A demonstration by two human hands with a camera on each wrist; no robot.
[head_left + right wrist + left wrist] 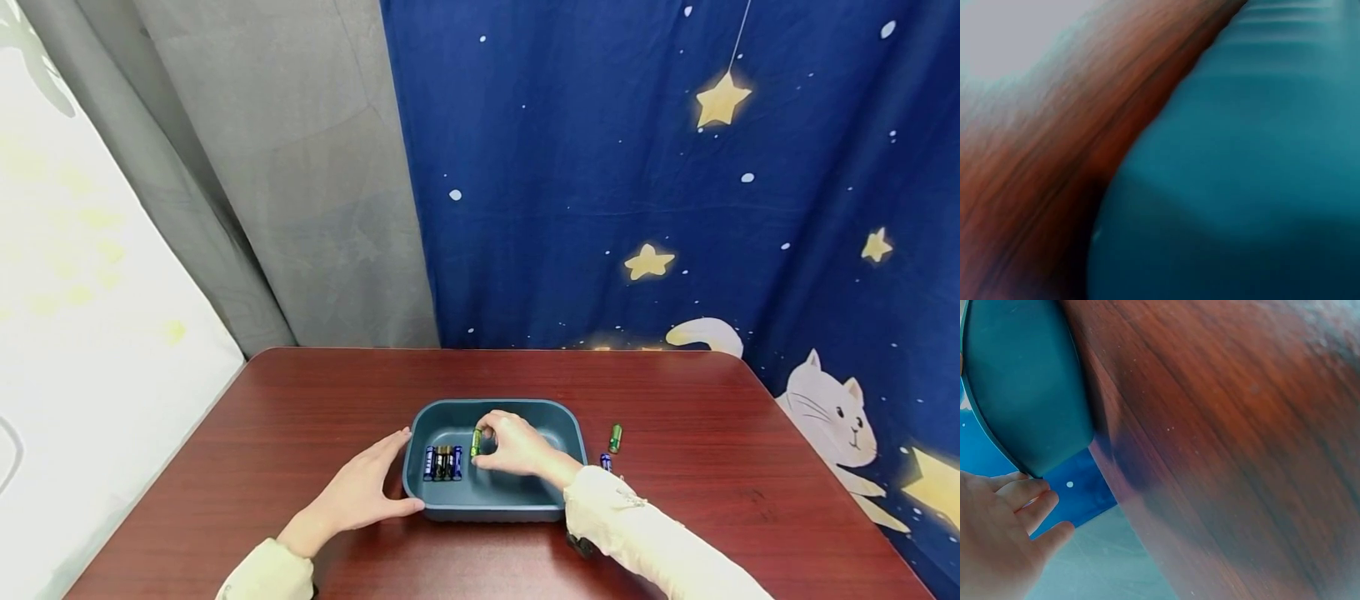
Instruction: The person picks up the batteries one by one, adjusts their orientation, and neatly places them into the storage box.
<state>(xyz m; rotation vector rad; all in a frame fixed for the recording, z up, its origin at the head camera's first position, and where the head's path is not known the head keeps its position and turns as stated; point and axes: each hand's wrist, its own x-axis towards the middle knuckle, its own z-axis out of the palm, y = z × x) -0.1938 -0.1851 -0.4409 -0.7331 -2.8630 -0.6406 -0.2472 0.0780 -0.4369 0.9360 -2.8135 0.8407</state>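
Observation:
A dark teal plastic bin [495, 514] stands on the table, with a row of several blue and black-and-gold batteries [443, 463] side by side in its left part. My right hand [519, 447] reaches into the bin and pinches a green battery [476, 442] just right of that row. With fingers spread, my left hand [358, 492] touches the bin's left rim; in the left wrist view its fingertips meet the edge of the bin [1029, 387]. Only the outer wall of the bin [1241, 156], blurred, and the table show in the right wrist view.
On the table right of the bin lie another green battery [615, 438] and a blue battery [606, 462], partly hidden by the right sleeve [652, 533]. The reddish-brown wooden table [337, 392] ends at a grey curtain [322, 208] and a blue starry curtain [570, 208].

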